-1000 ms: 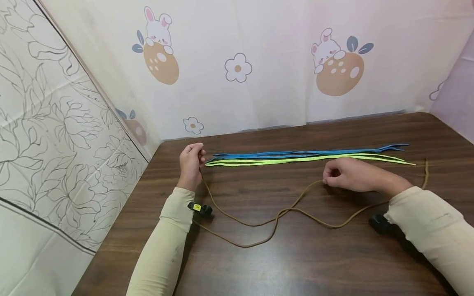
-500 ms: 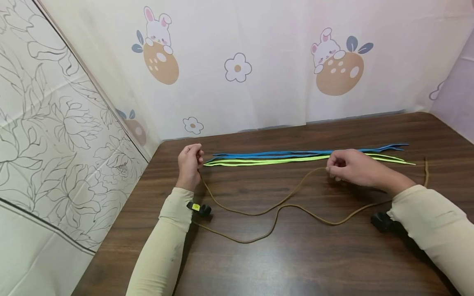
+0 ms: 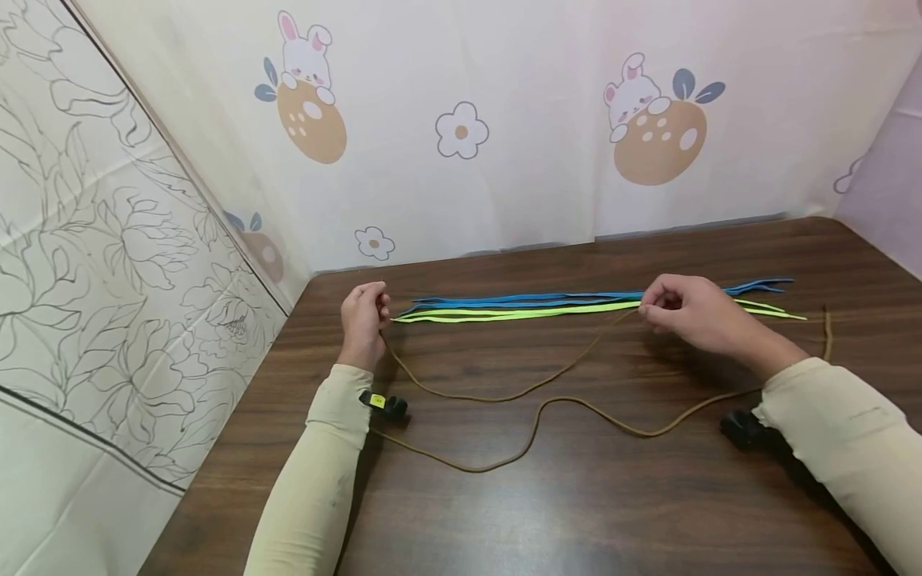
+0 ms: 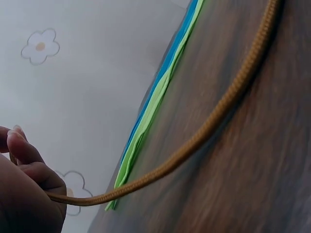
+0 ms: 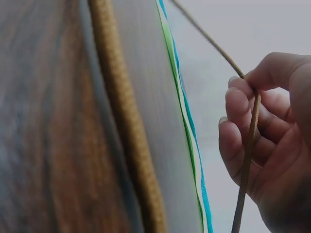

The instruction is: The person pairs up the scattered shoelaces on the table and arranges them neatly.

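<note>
A brown braided shoelace point(image 3: 497, 398) is in both hands. My left hand point(image 3: 363, 326) grips it near the left end of the flat laces, and in the left wrist view the brown cord point(image 4: 165, 167) runs out from under the curled fingers point(image 4: 29, 155). Between thumb and forefinger my right hand point(image 3: 695, 316) pinches it, with the tail hanging past the palm in the right wrist view point(image 5: 250, 141). The stretch between the hands sags in a curve. A second brown length point(image 3: 634, 432) lies in a wave on the table nearer the front; whether it joins the held one is hidden.
Along the back lie blue laces point(image 3: 533, 299) and, just in front of them, neon yellow-green laces point(image 3: 504, 314). The dark wood table point(image 3: 576, 512) ends at a patterned wall covering point(image 3: 533, 192). A short brown end point(image 3: 827, 332) lies by the right forearm.
My right hand has moved back and slightly right, up to the yellow-green laces. The held brown stretch has drawn away from the front length, so they no longer cross. The left hand shifted slightly left.
</note>
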A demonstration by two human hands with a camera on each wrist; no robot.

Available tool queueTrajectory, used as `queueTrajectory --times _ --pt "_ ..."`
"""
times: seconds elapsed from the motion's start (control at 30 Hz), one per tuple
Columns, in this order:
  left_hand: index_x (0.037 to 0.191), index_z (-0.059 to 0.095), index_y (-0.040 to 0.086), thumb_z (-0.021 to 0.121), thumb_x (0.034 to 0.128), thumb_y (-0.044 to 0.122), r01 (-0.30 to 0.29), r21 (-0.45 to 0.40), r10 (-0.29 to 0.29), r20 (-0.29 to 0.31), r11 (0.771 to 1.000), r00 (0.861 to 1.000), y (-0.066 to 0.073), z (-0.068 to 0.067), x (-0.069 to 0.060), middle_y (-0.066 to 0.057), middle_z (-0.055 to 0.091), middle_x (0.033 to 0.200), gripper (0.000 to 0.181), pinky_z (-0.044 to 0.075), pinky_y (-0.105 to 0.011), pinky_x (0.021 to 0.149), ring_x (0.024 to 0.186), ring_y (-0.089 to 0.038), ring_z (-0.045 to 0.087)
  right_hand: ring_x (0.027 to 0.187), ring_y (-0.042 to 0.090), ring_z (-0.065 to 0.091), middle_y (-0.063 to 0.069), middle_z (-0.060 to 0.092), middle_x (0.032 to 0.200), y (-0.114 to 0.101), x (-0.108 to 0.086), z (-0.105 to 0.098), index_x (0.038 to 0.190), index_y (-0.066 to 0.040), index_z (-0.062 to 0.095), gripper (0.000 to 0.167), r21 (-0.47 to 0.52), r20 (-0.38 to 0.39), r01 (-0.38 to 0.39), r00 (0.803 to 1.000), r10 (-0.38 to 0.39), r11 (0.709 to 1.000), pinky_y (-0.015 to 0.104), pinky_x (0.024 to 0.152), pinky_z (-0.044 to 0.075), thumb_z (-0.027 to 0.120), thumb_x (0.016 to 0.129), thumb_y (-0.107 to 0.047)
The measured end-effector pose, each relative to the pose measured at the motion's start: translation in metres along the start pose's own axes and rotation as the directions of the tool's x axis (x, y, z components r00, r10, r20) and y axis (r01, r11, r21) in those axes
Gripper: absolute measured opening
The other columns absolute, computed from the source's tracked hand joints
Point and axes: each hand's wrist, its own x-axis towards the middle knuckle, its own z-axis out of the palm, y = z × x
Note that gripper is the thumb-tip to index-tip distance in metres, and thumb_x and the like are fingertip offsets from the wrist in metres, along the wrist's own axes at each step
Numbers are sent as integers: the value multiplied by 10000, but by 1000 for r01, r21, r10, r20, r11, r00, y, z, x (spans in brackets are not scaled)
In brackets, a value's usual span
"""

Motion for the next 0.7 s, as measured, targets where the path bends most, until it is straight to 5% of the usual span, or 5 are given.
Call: queueTrajectory --times 0.27,0.7 --pt "917 532 58 588 994 131 37 -45 -39 -55 998 998 -1 -13 6 21 538 701 120 303 -180 479 542 -58 445 718 192 580 89 628 867 4 -1 -7 1025 -53 657 139 18 -32 -6 999 7 1000 290 599 485 633 999 -188" --pt "894 547 94 594 985 144 40 -21 -42 -74 999 996 -6 -16 8 35 548 699 114 291 -161 441 523 -41 435 771 203 651 137 647 945 25 -5 -27 1147 33 605 225 83 -36 -140 989 144 987 294 669 559 601 1016 -150"
